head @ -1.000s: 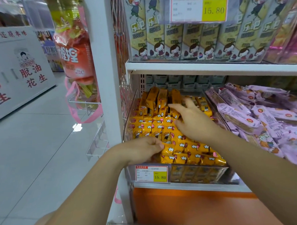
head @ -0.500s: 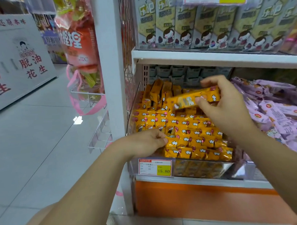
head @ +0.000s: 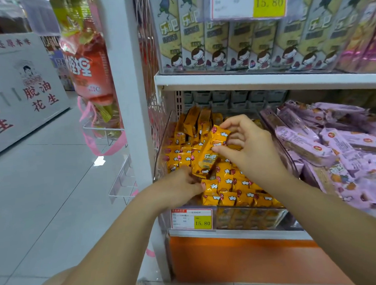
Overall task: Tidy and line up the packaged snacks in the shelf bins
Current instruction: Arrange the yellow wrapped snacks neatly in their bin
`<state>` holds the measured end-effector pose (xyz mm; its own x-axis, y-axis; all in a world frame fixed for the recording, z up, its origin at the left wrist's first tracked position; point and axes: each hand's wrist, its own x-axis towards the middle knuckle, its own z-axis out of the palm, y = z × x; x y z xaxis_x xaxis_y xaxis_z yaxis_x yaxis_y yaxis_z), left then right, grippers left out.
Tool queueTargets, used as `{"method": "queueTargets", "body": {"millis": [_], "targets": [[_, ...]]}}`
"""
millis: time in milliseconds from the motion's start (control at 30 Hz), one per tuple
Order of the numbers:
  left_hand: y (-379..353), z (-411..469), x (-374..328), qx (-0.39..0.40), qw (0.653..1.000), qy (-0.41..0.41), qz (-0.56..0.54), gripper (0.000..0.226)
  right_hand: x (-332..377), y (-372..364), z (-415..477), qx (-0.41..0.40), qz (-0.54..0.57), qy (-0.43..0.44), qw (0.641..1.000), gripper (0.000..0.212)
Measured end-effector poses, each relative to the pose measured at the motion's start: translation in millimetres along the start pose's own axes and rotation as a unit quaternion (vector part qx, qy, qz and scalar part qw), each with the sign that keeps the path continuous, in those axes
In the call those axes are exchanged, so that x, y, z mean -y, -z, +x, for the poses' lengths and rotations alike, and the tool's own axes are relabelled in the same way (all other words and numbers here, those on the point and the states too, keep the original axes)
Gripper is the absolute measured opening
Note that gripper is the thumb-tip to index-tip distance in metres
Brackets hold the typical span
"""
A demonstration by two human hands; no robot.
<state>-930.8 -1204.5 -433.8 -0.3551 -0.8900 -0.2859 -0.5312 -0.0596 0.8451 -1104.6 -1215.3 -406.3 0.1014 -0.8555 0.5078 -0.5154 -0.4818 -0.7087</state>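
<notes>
Here right hand [head: 251, 149] pinches yellow packet [head: 207, 157] (tilted).

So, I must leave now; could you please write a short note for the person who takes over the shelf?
Right grip: pinches one yellow snack pack, raised and tilted over the clear bin.
Left grip: curled at the pack's lower end, on the front rows; a real hold is unclear.
Done: front yellow rows lie lined up.
Left: seat the held pack, straighten the standing packs at the back, then the jumbled purple packs in the next bin.
</notes>
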Motion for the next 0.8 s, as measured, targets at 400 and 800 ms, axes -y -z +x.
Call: {"method": "queueTargets", "body": {"millis": [400,800], "targets": [[-1.6,-8.0,-5.5,-0.001,1.0,-0.02,0.018,0.044,-10.5,-3.1,-1.8,0.278,-0.228,0.001,0.933,0.018],[1.0,-4.5,-7.2,0.01,1.0,-0.006,-0.003,0.04,-29.7,-2.4,19.1,0.148,-0.458,-0.054,0.875,0.037]]}}
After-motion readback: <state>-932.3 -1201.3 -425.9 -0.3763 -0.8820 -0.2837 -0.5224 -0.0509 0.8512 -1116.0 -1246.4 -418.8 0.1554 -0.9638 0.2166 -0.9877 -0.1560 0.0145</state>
